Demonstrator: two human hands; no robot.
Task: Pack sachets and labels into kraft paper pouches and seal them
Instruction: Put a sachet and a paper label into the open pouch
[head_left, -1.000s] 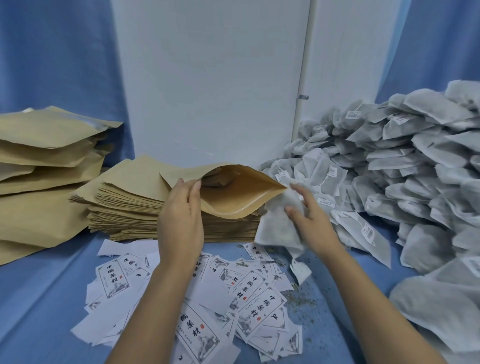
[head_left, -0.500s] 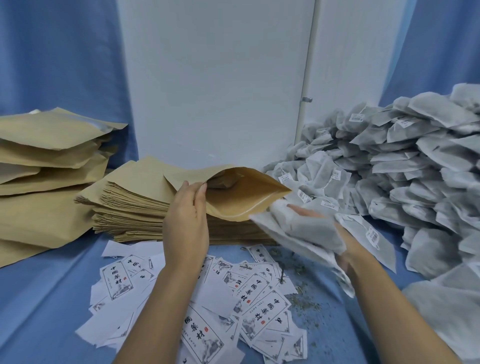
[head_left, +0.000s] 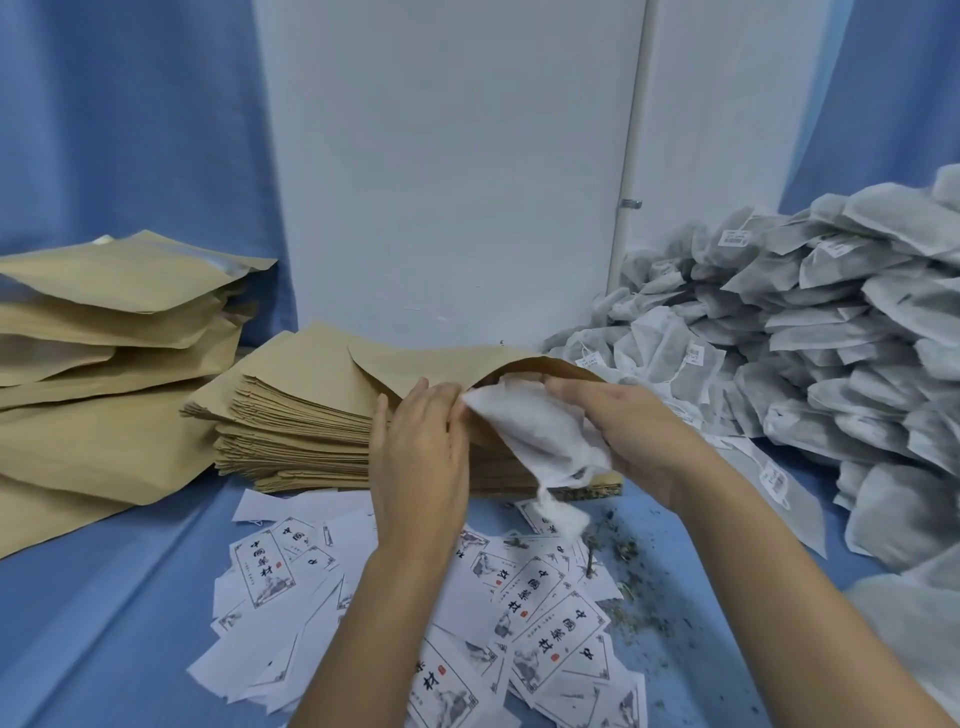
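An open kraft pouch lies on top of a stack of flat kraft pouches. My left hand holds the pouch's near lip at its mouth. My right hand grips a white sachet, whose upper end is at the pouch mouth while its lower end and small tag hang down in front of the stack. Printed paper labels lie scattered on the blue cloth below my hands. Whether the sachet's tip is inside the pouch is hidden by my fingers.
A big heap of grey-white sachets fills the right side. Filled kraft pouches are piled at the left. Loose herb crumbs lie on the blue cloth. A white wall panel stands behind.
My right hand has brought the sachet from the heap's edge up and left to the pouch mouth. My left hand has shifted right along the pouch lip, and the pouch opening looks flatter.
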